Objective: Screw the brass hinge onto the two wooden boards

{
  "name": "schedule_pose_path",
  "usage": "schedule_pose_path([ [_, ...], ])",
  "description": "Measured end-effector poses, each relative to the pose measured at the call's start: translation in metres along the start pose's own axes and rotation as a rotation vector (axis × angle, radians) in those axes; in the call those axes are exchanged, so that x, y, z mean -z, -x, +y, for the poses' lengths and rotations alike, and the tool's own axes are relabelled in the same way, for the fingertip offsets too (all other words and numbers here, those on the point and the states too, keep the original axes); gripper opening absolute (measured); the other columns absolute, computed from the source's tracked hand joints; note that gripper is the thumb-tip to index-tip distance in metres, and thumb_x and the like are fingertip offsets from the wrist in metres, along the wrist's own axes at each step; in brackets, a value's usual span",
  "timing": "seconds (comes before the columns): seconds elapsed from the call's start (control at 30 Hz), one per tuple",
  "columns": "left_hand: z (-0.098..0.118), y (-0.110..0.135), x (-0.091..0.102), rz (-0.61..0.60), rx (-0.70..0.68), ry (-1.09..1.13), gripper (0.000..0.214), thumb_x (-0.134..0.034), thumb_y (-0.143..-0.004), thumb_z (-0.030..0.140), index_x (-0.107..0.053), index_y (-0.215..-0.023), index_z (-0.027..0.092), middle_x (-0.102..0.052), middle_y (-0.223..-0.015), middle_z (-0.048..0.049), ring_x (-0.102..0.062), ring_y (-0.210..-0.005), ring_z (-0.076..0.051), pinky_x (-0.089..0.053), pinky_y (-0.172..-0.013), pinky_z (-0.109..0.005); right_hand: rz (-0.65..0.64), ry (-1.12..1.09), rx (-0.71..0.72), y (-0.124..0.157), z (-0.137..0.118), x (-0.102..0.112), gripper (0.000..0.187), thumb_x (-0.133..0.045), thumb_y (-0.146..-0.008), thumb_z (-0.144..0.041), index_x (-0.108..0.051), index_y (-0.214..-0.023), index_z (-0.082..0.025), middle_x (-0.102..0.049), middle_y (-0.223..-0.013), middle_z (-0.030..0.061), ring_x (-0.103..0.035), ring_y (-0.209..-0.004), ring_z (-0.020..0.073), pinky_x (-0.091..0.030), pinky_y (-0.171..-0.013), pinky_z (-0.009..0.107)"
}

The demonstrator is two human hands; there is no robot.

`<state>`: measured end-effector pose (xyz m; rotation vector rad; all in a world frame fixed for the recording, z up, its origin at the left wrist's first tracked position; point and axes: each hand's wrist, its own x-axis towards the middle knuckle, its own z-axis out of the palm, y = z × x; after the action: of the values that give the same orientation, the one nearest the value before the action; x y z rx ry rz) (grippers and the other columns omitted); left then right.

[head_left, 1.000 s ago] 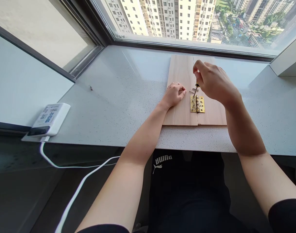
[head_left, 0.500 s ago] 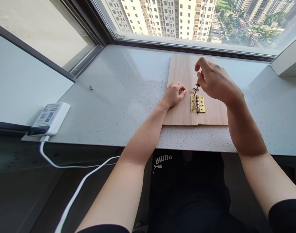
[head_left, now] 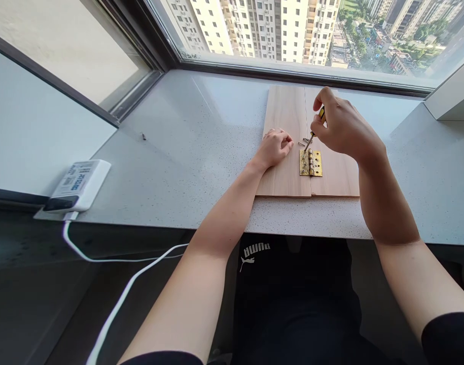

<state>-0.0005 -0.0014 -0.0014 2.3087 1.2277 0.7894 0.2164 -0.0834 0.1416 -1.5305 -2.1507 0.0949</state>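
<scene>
Two pale wooden boards lie edge to edge on the sill, the left board (head_left: 281,175) and the right board (head_left: 340,182). A brass butt hinge (head_left: 311,162) sits across their seam. My right hand (head_left: 344,126) is shut on a small yellow-handled screwdriver (head_left: 321,115), whose thin shaft slants down to a tip just above the hinge's upper left corner. Several small screws (head_left: 305,142) lie on the wood beside that tip. My left hand (head_left: 273,148) rests on the left board with curled fingers, holding nothing.
The boards lie on a speckled grey stone windowsill (head_left: 178,203). A white power bank (head_left: 78,185) with a white cable sits at its left front, and a tiny screw (head_left: 143,136) lies farther back. Window glass and its frame run along the back.
My right hand has moved slightly right and the screwdriver's yellow handle now shows between the fingers. The left hand and hinge stay in place.
</scene>
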Motion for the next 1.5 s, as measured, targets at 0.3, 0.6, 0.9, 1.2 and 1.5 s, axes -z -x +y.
schedule_pose_path([
  [0.3,-0.001,0.000,-0.002,0.014,-0.006,-0.017,0.019,-0.065,-0.108,0.029,-0.081,-0.108,0.019,-0.079,-0.126,-0.0147,-0.066,-0.132,-0.037,-0.046,-0.128,-0.057,-0.005,-0.027,-0.078,-0.006,-0.001,-0.001,0.027,-0.056,-0.118,-0.055,-0.060,-0.107,-0.032,-0.066,-0.083,0.0087,-0.065,-0.087,0.0367,-0.051,-0.084,0.051],
  [0.6,0.005,0.005,0.004,-0.023,-0.101,0.030,0.016,-0.069,-0.107,0.025,-0.082,-0.115,0.020,-0.077,-0.131,-0.0141,-0.067,-0.135,-0.035,-0.049,-0.128,-0.057,0.022,-0.033,0.025,0.000,-0.004,-0.003,0.024,-0.066,-0.112,-0.054,-0.058,-0.122,-0.033,-0.070,-0.112,0.0128,-0.066,-0.101,0.0393,-0.055,-0.090,0.054],
  [0.9,0.023,0.010,0.007,-0.127,-0.206,0.109,0.029,-0.073,-0.109,0.022,-0.083,-0.136,0.020,-0.078,-0.125,-0.0123,-0.073,-0.119,-0.029,-0.058,-0.118,-0.052,-0.022,-0.048,-0.012,0.000,-0.005,0.002,0.022,-0.069,-0.109,-0.051,-0.059,-0.119,-0.033,-0.070,-0.095,0.0098,-0.065,-0.092,0.0374,-0.055,-0.085,0.053],
  [1.2,0.019,0.000,-0.005,-0.171,-0.228,0.139,0.024,-0.069,-0.110,0.019,-0.089,-0.123,0.020,-0.079,-0.111,-0.0116,-0.073,-0.109,-0.028,-0.059,-0.110,-0.049,-0.011,-0.032,-0.044,0.000,-0.007,-0.002,0.036,-0.059,-0.114,-0.068,-0.060,-0.113,-0.032,-0.066,-0.087,0.0090,-0.066,-0.092,0.0378,-0.054,-0.086,0.052],
  [1.5,0.018,-0.005,-0.010,-0.157,-0.236,0.118,0.011,-0.071,-0.107,0.020,-0.080,-0.101,0.020,-0.078,-0.104,-0.0105,-0.072,-0.105,-0.028,-0.058,-0.105,-0.047,-0.034,0.012,-0.020,0.000,-0.006,0.008,0.032,-0.063,-0.111,-0.066,-0.061,-0.112,-0.033,-0.073,-0.101,0.0129,-0.066,-0.096,0.0389,-0.056,-0.087,0.053],
])
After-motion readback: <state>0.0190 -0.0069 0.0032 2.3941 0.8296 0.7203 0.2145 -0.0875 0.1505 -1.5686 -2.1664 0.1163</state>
